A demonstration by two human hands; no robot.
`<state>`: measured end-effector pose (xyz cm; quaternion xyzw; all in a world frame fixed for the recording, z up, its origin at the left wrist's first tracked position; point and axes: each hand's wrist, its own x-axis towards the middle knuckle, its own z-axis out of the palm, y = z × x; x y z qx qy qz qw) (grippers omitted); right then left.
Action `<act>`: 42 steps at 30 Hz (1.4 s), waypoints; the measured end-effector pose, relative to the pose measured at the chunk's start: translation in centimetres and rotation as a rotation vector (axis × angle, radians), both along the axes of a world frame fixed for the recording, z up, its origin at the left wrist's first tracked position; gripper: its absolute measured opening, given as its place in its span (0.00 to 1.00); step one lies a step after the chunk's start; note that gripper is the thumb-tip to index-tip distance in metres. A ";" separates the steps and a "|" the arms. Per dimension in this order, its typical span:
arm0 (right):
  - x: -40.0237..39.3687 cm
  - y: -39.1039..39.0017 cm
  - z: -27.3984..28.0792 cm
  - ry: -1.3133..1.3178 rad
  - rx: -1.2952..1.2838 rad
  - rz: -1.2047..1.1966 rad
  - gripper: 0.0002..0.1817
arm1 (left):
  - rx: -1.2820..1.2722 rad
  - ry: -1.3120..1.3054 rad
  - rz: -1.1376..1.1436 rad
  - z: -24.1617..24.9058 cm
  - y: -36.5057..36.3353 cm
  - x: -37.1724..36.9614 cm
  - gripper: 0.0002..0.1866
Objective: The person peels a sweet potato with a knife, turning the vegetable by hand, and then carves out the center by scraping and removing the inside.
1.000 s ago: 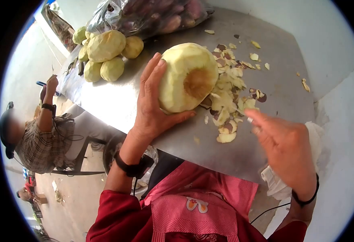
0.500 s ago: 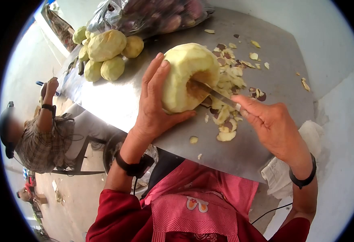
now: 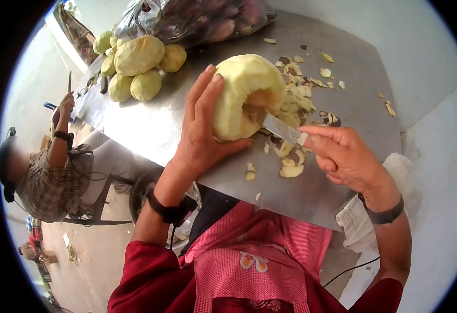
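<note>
A large peeled eggplant (image 3: pixel 239 73), pale yellow-green, has a brownish hollow cut into the side facing my right hand. My left hand (image 3: pixel 199 122) steadies it, with fingers along the left side and the thumb under the lower edge. In my closed right hand (image 3: pixel 348 156) is a knife (image 3: pixel 283 129); the broad side of its blade shows, and its tip is at the lower rim of the hollow. Most of the handle is hidden by the fingers. Peelings (image 3: pixel 293 101) with pale flesh and dark purple skin lie beside the eggplant.
A metal table (image 3: pixel 322 193) carries a heap of peeled eggplants (image 3: pixel 139 55) and a plastic bag (image 3: pixel 197 21) of purple ones. A white cloth (image 3: pixel 356 221) hangs at the right edge. A person (image 3: pixel 56 172) sits at left, near a bin (image 3: pixel 147 193).
The knife has drawn partly out of the hollow, its blade turned to show its flat side. The eggplant has shifted slightly right and tilted. The other person's hand now raises a blade.
</note>
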<state>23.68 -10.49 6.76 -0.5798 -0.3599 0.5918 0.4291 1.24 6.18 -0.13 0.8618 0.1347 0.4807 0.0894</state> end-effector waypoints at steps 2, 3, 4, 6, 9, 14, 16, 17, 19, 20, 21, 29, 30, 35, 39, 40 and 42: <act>0.0 0.0 0.3 0.043 -0.016 0.002 0.22 | -0.008 -0.004 0.010 0.1 0.1 0.0 0.62; -0.1 0.1 0.4 0.091 -0.034 0.006 0.22 | 0.000 0.008 0.021 0.1 0.0 0.0 0.62; 0.0 0.0 0.7 0.090 -0.037 0.006 0.22 | 0.006 0.019 0.031 0.2 0.0 -0.1 0.62; 0.3 -0.1 1.3 -0.026 -0.002 0.005 0.21 | -0.018 0.010 0.016 0.4 0.4 -0.1 0.62; 1.2 -0.6 0.9 -0.294 0.167 -0.019 0.19 | -0.083 -0.005 -0.017 0.7 1.0 -0.3 0.61; 1.6 -1.4 -0.3 -0.676 0.454 -0.049 0.15 | -0.178 0.020 -0.068 1.5 1.9 -0.7 0.61; 0.8 -1.7 -0.8 -0.700 0.554 -0.064 0.14 | -0.186 0.075 -0.068 1.8 1.9 -0.9 0.61; 0.4 -1.7 -1.0 -0.696 0.583 -0.068 0.15 | -0.187 0.080 -0.066 1.6 1.9 -1.0 0.61; -0.6 -1.6 -0.6 -0.693 0.615 -0.073 0.15 | -0.086 0.045 -0.037 1.1 1.9 -0.9 0.60; -1.3 -1.6 0.3 -0.776 0.459 -0.023 0.15 | -0.085 0.046 -0.037 1.0 1.8 -0.8 0.60; -1.8 -1.6 0.8 -0.854 0.300 0.029 0.16 | -0.065 0.035 -0.028 0.8 1.7 -0.8 0.60; -3.3 -1.2 0.1 -1.666 0.565 0.012 0.23 | -0.074 0.002 -0.045 0.4 1.4 -0.7 0.60; -3.5 -1.3 -0.2 -1.746 0.594 -0.001 0.25 | -0.071 0.001 -0.033 0.4 1.4 -0.7 0.60; -3.8 -2.0 -1.0 -1.727 0.698 -0.081 0.25 | -0.039 0.008 0.012 0.4 1.2 -0.8 0.60; -3.7 -3.0 -0.4 -1.699 0.630 -0.098 0.24 | -0.204 -0.034 0.016 0.4 1.9 -1.2 0.61; -3.6 -3.1 -0.6 -1.699 0.627 -0.098 0.24 | -0.335 -0.046 0.023 0.2 2.2 -1.5 0.61; -3.1 -3.4 -1.5 -1.319 0.697 -0.221 0.18 | -0.432 -0.106 -0.026 -0.2 2.9 -1.8 0.61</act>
